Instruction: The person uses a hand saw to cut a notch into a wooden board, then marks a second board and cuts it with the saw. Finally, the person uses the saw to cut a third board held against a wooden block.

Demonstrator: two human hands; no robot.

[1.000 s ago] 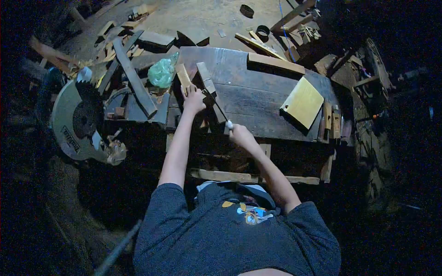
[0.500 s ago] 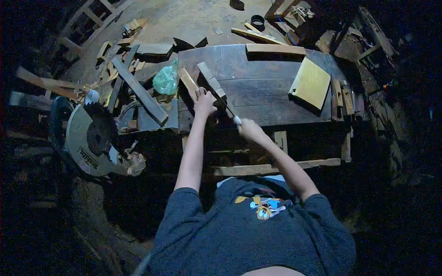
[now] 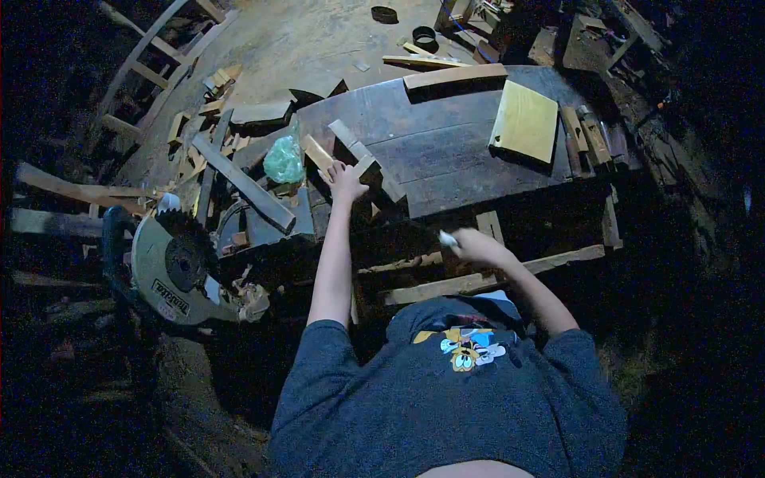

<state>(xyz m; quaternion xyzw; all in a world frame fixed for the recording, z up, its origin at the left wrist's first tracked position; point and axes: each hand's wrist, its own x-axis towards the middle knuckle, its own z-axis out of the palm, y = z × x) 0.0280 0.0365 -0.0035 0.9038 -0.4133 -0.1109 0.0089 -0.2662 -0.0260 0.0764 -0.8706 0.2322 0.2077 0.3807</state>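
Observation:
My left hand [image 3: 346,182] presses on a light wooden strip [image 3: 318,153] near the front left of the dark workbench [image 3: 446,151]. A small wood piece [image 3: 363,166] sticks out beside its fingers, lying across a longer grey wooden strip [image 3: 348,139]. Closed around the pale handle of a tool [image 3: 448,238], my right hand [image 3: 480,246] is off the bench's front edge, clear of the wood. The rest of that tool is too dark to make out.
A circular saw [image 3: 171,263] with an exposed blade stands at the left. Near it are a grey board [image 3: 243,182] and a green plastic bag [image 3: 284,159]. A yellow block [image 3: 525,122] and a curved wood piece [image 3: 455,80] lie on the bench.
My right hand has pulled back toward my body and to the right with the tool, away from the wood. The small piece by my left hand now lies crosswise. The view has shifted.

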